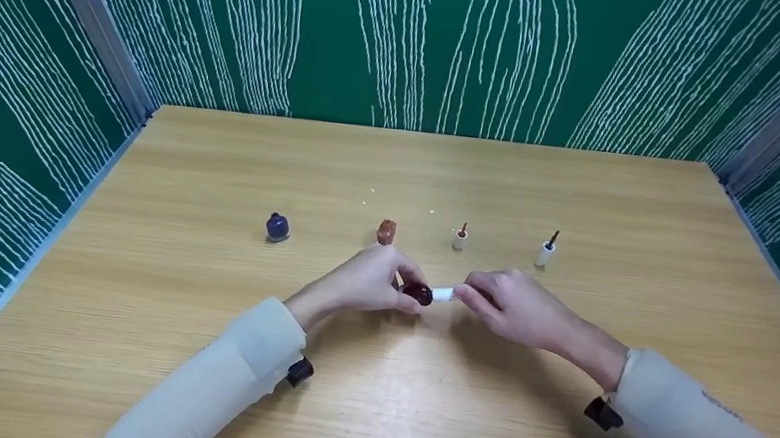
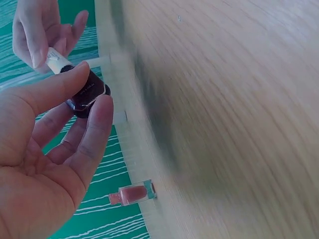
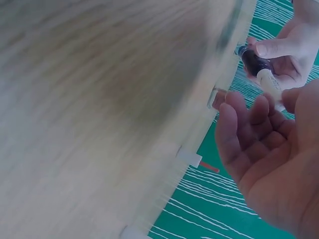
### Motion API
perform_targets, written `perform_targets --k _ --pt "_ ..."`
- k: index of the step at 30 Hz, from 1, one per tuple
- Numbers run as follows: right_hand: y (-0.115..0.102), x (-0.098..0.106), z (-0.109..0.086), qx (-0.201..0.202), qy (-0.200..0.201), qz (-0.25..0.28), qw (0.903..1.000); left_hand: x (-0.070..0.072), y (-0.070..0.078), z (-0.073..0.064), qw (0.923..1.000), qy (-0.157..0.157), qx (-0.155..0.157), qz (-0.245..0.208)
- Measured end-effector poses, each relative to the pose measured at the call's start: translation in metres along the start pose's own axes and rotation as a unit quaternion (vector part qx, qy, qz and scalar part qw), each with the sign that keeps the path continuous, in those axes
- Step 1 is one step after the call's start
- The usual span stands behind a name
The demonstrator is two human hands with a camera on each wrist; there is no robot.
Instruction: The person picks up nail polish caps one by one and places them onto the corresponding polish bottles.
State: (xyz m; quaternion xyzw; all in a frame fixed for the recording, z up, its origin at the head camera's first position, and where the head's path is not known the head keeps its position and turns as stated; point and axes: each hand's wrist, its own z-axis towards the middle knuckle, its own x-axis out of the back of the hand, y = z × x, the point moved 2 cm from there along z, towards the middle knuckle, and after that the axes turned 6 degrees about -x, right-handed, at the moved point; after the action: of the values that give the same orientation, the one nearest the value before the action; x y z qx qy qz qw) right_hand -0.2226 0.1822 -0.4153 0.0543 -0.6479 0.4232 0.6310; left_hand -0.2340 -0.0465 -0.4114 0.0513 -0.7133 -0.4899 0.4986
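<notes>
Between thumb and fingers, my left hand (image 1: 376,280) holds a dark red nail polish bottle (image 2: 88,94) tipped on its side above the table. Its white cap (image 1: 443,294) points to the right and sits against the bottle's neck. My right hand (image 1: 525,308) pinches the far end of this cap with thumb and finger. In the right wrist view the other right-hand fingers curve loosely below the cap. Just beyond my left hand stands an uncapped orange-brown nail polish bottle (image 1: 386,231).
An uncapped dark blue polish bottle (image 1: 277,227) stands at the left. Two white caps stand brush-up beyond my right hand: one with an orange-brown brush (image 1: 460,238), one with a dark brush (image 1: 546,252). Small white specks lie farther back. Green walls (image 1: 324,29) border the wooden table (image 1: 187,388).
</notes>
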Motion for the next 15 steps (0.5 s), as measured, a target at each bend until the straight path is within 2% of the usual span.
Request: perform_targets --k 3,6,10,15 --pt "0.000 0.001 0.000 -0.025 -0.021 0.021 0.9992 -0.001 -0.002 0.000 1.0000 -0.003 0.009 -0.001" --pt "0.000 0.007 -0.003 -0.028 -0.030 0.020 0.9990 -0.001 -0.003 0.000 0.9998 -0.005 0.019 -0.005" --pt "0.000 0.011 -0.006 0.031 -0.010 -0.007 0.9994 0.000 -0.003 -0.001 0.9996 -0.004 0.025 -0.007" --pt "0.003 0.006 -0.007 0.107 0.035 -0.029 0.9933 -0.001 -0.002 -0.001 0.9996 -0.011 0.021 -0.016"
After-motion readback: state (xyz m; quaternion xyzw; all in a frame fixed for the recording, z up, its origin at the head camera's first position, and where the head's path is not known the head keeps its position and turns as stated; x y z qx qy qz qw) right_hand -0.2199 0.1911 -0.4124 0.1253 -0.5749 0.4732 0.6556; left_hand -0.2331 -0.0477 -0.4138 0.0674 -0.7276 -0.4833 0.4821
